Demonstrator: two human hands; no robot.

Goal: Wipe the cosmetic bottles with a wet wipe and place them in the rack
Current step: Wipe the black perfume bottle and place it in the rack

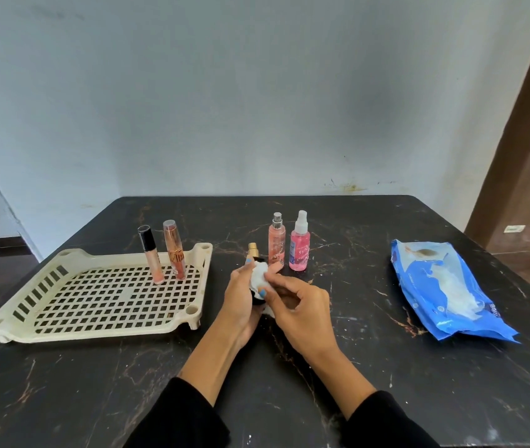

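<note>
Hands, left hand (241, 295) gripping a bottle (252, 251), right hand (302, 305) pinching a wipe (259, 275), over black marble-patterned table (257, 383) against pale wall (225, 92).

Single head-worn wide-angle view, pitched forward and down.
The table (354, 367) is seen from its near edge, close in, with the far wall (257, 92) faced square-on; both forearms enter from the bottom edge. No second view is provided.

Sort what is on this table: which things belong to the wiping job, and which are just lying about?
Job: gold-capped bottle in the left hand; wet wipe under the right hand; two pink spray bottles; two lip gloss tubes; rack; wipes pack.
Lying about: nothing visible.
</note>
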